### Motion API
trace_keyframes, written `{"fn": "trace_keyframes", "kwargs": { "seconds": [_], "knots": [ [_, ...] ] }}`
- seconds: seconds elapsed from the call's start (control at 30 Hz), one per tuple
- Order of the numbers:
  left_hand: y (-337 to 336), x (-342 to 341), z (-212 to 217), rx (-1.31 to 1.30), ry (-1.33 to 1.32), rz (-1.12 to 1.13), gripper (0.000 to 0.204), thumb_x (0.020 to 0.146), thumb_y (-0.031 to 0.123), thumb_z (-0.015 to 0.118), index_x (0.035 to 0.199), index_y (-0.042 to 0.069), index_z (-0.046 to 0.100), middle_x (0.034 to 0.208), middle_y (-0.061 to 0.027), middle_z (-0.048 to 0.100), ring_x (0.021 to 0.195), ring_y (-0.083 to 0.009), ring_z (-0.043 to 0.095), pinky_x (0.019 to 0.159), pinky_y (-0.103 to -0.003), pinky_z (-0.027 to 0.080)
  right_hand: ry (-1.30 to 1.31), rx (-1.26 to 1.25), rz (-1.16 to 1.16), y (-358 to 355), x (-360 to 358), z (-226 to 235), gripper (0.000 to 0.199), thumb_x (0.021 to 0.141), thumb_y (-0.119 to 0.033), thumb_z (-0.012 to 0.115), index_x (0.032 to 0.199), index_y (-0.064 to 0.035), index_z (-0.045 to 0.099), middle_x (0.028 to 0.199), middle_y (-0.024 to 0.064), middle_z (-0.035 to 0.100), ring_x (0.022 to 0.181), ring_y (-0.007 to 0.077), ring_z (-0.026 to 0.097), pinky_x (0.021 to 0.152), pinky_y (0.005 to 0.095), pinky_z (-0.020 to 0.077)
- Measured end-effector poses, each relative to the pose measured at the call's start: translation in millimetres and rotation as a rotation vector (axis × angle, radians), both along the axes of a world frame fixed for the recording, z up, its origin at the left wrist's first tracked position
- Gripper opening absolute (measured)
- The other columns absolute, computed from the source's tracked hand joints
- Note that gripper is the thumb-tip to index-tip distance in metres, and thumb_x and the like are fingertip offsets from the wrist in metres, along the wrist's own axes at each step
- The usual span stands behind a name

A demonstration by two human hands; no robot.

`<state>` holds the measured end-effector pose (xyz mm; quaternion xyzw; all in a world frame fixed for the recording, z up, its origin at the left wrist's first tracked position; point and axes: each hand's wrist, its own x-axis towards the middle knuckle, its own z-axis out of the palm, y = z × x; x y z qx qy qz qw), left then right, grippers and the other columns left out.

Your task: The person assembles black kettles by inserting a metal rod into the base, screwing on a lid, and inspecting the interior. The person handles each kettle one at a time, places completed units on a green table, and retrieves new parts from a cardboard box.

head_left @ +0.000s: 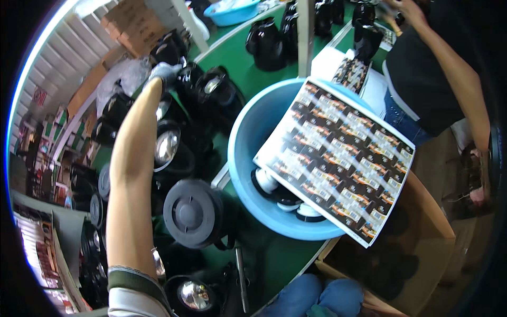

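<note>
Left of the view, shelves of small goods and stacked cardboard boxes are seen along the wall. The left forearm is extended up across the green bench, and the gloved left hand is laid on a black lamp housing at the far end of a cluster of such housings; whether its fingers are spread or closed on the housing cannot be told, since they are hidden by the glove and the housing. Beside the forearm a housing with a shiny reflector is shown, and below it a housing turned with its round grey back cap upward. Another reflector lies near the lower edge. At the centre a blue plastic basin stands on the bench, holding white and black round parts. Across its rim a printed sheet of labels is laid, tilted. At the right a cardboard carton is open, and another person is standing behind it. The right hand is not in view.
</note>
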<state>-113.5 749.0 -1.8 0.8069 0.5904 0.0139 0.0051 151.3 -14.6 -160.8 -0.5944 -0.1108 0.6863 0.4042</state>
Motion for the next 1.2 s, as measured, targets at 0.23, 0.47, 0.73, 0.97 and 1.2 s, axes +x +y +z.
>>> {"fn": "trace_keyframes", "kwargs": {
  "seconds": [0.23, 0.47, 0.73, 0.97, 1.2],
  "knots": [
    [-231.9, -61.8, 119.4, 0.242, 0.047, -0.239, 0.050, 0.100, 0.044, 0.061, 0.137, 0.010, 0.063, 0.119, -0.0178, 0.072, 0.107, -0.0267, 0.069, 0.097, -0.041, 0.053, -0.117, 0.039, -0.007, -50.9, -23.3, 13.7, 0.075, 0.103, -0.045, 0.046, 0.160, 0.0002, 0.030, 0.158, 0.0146, 0.044, 0.136, 0.0253, 0.052, 0.113, 0.0361, 0.0420],
    [-468.7, -298.6, 179.9, -0.043, -0.113, -0.056, 0.041, 0.094, 0.030, 0.071, 0.126, 0.006, 0.071, 0.110, -0.0165, 0.076, 0.098, -0.0227, 0.074, 0.089, -0.034, 0.056, -0.182, 0.192, 0.108, -84.4, -40.3, 21.6, 0.075, 0.103, -0.046, 0.049, 0.160, -0.0003, 0.032, 0.157, 0.0144, 0.046, 0.134, 0.0245, 0.054, 0.111, 0.0355, 0.0443],
    [-609.4, -418.7, 65.0, -0.196, 0.123, -0.087, 0.084, 0.080, 0.026, 0.080, 0.155, 0.015, 0.043, 0.150, -0.0160, 0.053, 0.129, -0.0355, 0.058, 0.107, -0.045, 0.049, -0.267, 0.480, 0.407, -100.1, -10.7, 2.1, 0.075, 0.103, -0.046, 0.053, 0.159, -0.0008, 0.035, 0.156, 0.0140, 0.049, 0.131, 0.0236, 0.057, 0.108, 0.0349, 0.0469],
    [-591.6, -428.4, 26.6, -0.302, 0.288, -0.003, 0.097, 0.058, 0.023, 0.095, 0.144, 0.012, 0.052, 0.136, -0.0160, 0.053, 0.122, -0.0358, 0.060, 0.101, -0.045, 0.052, -0.744, 0.805, 0.147, -100.1, -104.2, 41.5, 0.073, 0.107, -0.051, 0.047, 0.153, 0.0049, 0.041, 0.148, 0.0182, 0.053, 0.125, 0.0282, 0.060, 0.107, 0.0357, 0.0464],
    [-652.7, -458.3, 45.7, -0.037, 0.139, -0.049, 0.051, 0.067, 0.010, 0.086, 0.114, 0.011, 0.064, 0.112, -0.0121, 0.060, 0.103, -0.0336, 0.067, 0.084, -0.045, 0.056, -0.786, 0.834, 0.150, -96.1, -113.4, 45.5, 0.070, 0.108, -0.048, 0.046, 0.151, 0.0070, 0.043, 0.146, 0.0193, 0.054, 0.124, 0.0287, 0.060, 0.107, 0.0366, 0.0467]
  ]
}}
